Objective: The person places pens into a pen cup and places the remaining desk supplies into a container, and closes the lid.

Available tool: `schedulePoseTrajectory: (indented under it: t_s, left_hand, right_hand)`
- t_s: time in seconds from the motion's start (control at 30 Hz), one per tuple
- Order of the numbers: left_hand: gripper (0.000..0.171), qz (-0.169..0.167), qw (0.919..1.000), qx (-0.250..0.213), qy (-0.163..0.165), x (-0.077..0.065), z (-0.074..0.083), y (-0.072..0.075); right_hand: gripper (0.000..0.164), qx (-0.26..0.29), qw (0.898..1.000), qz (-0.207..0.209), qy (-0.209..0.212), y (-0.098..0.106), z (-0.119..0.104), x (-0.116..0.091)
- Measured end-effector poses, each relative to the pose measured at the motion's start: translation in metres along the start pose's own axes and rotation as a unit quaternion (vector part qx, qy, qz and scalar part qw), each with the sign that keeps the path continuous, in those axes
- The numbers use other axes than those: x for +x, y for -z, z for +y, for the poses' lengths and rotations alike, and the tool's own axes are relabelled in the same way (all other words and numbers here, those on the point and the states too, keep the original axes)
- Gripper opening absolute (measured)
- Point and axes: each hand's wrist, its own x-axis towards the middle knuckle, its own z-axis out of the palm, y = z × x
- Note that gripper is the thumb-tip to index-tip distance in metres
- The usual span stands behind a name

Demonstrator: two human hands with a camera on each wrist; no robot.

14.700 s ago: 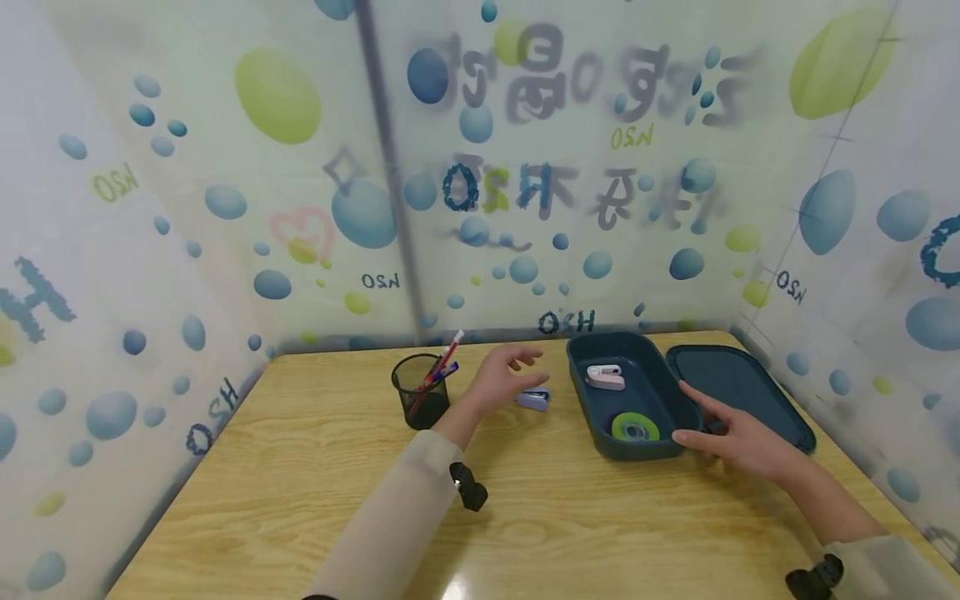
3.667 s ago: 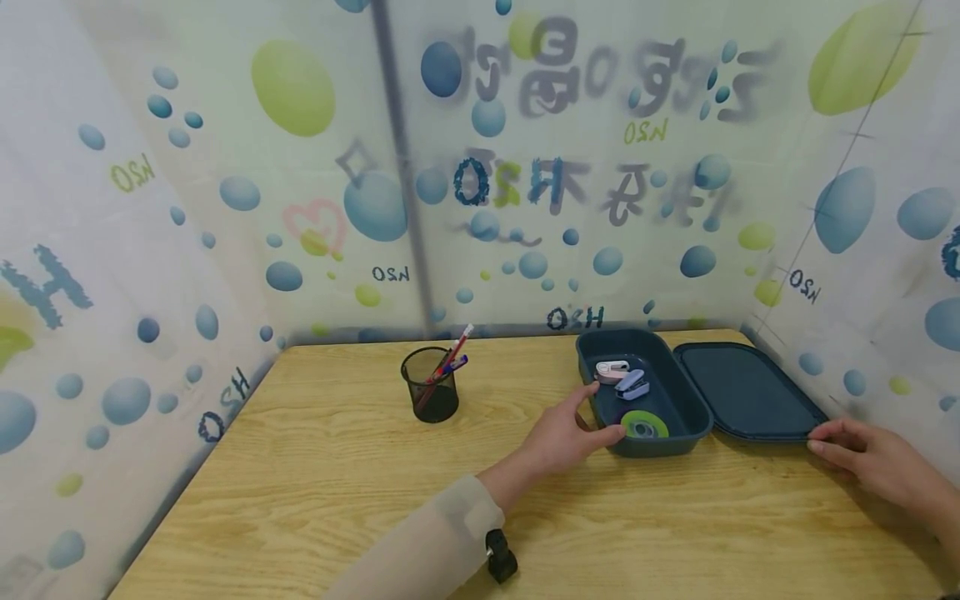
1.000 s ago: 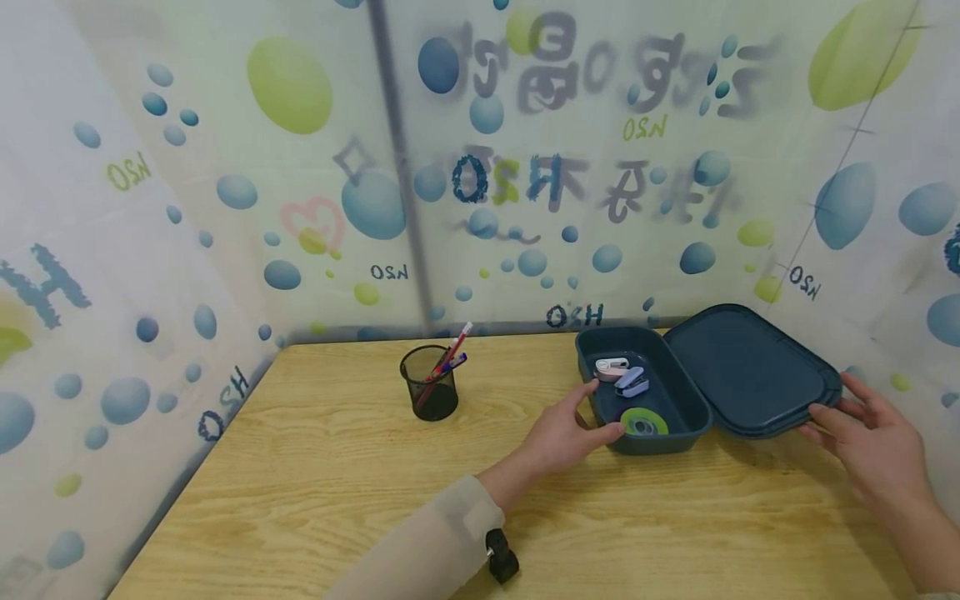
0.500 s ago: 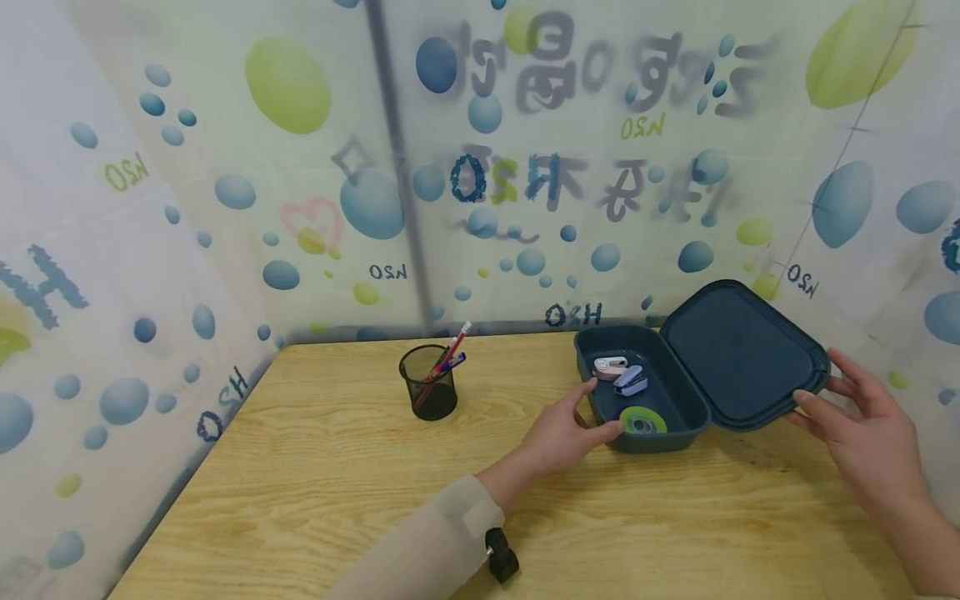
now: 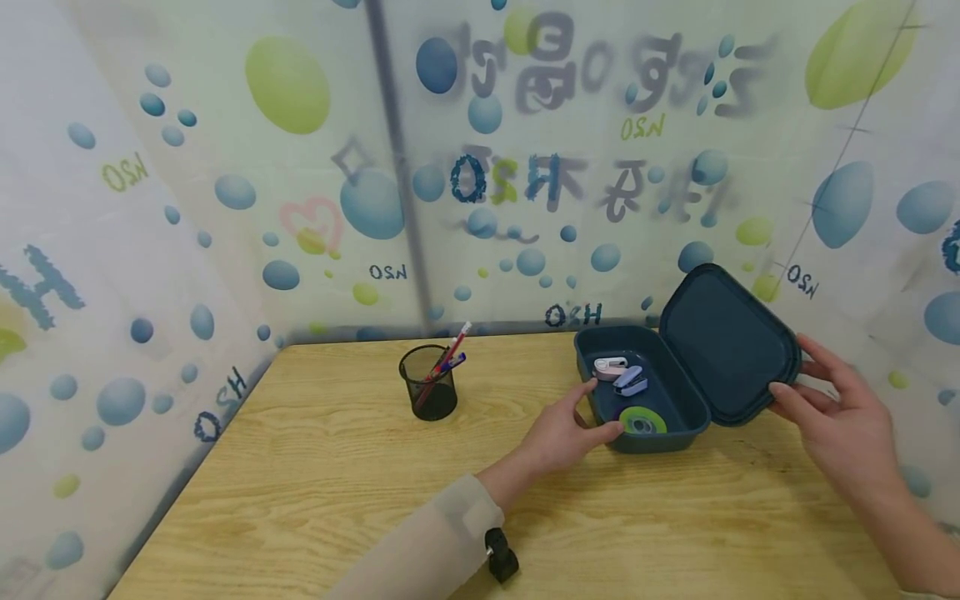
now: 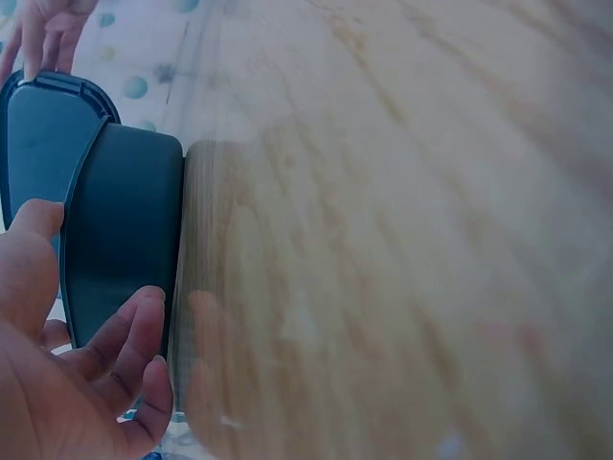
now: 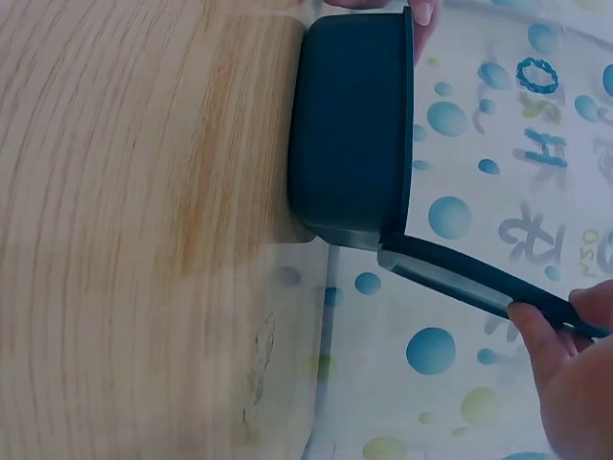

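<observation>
A dark teal plastic box (image 5: 684, 408) stands at the right of the table, its hinged lid (image 5: 731, 350) tilted up along the right side. At the lid's outer edge my right hand (image 5: 847, 417) pinches it between thumb and fingers; the right wrist view shows the lid (image 7: 479, 283) edge-on, sloping away from the box wall (image 7: 354, 125). My left hand (image 5: 558, 433) holds the box's front left corner, thumb at the rim and fingers along the outer wall. Inside lie a pinkish-white stapler (image 5: 610, 368), a lilac stapler (image 5: 632, 382) and a green tape roll (image 5: 642, 421).
A black mesh pen cup (image 5: 432, 398) with a red pencil (image 5: 457, 340) and a blue-capped pen (image 5: 452, 363) stands left of the box on the wooden table (image 5: 337, 467). Bubble-patterned curtains (image 5: 480, 267) close off the back and both sides.
Long before, the lilac stapler lay on the table and is now in the box. Over the last second my right hand has raised the lid leftward, toward the box; my left hand stays put.
</observation>
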Motion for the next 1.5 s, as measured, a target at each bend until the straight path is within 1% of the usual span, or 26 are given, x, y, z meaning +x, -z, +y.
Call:
schedulePoseTrajectory:
  t_s: [0.07, 0.17, 0.27, 0.37, 0.43, 0.63, 0.87, 0.93, 1.0, 1.1, 1.27, 1.37, 1.5]
  left_hand:
    - [0.084, 0.000, 1.0000, -0.002, 0.000, 0.000, 0.000, 0.000]
    - [0.084, -0.001, 1.0000, -0.003, 0.000, 0.000, 0.000, 0.000]
    - [0.084, -0.001, 1.0000, -0.003, -0.001, 0.000, 0.000, 0.001]
    - [0.084, -0.001, 1.0000, -0.004, -0.002, 0.000, 0.000, 0.001]
    - [0.083, -0.001, 1.0000, -0.006, -0.003, 0.000, 0.000, 0.001]
    - [0.083, -0.003, 1.0000, -0.009, -0.001, -0.001, 0.000, 0.001]
    - [0.083, -0.001, 1.0000, -0.009, -0.004, -0.001, 0.000, 0.000]
    - [0.083, -0.001, 0.9999, -0.009, -0.006, 0.000, -0.001, 0.000]
    - [0.083, -0.001, 0.9999, -0.010, -0.009, 0.000, -0.001, 0.000]
    - [0.083, -0.002, 0.9998, -0.012, -0.014, 0.001, -0.003, 0.000]
    - [0.083, -0.006, 0.9997, -0.018, -0.016, 0.001, -0.004, 0.001]
    - [0.083, -0.008, 0.9996, -0.020, -0.019, 0.002, -0.004, 0.002]
    - [0.084, -0.007, 0.9994, -0.021, -0.027, 0.001, -0.004, 0.001]
  right_hand:
    - [0.074, 0.010, 1.000, -0.010, 0.007, -0.001, -0.003, 0.000]
    - [0.072, 0.008, 0.999, -0.016, 0.028, -0.004, -0.006, 0.000]
    - [0.071, -0.005, 0.997, -0.007, 0.074, -0.009, -0.008, -0.001]
    - [0.070, -0.016, 0.993, 0.000, 0.121, -0.016, -0.009, -0.002]
    - [0.069, -0.028, 0.989, 0.000, 0.143, -0.019, -0.010, -0.004]
    - [0.066, -0.059, 0.983, -0.014, 0.173, -0.030, -0.016, -0.008]
    - [0.065, -0.058, 0.974, -0.005, 0.217, -0.045, -0.021, -0.015]
    - [0.066, -0.066, 0.969, -0.002, 0.239, -0.050, -0.023, -0.017]
    - [0.067, -0.084, 0.960, 0.002, 0.266, -0.055, -0.025, -0.019]
    - [0.066, -0.132, 0.944, 0.009, 0.303, -0.063, -0.027, -0.023]
    - [0.063, -0.198, 0.920, 0.014, 0.339, -0.072, -0.029, -0.028]
    - [0.064, -0.214, 0.910, 0.011, 0.354, -0.077, -0.029, -0.030]
    - [0.065, -0.223, 0.901, 0.009, 0.372, -0.082, -0.027, -0.033]
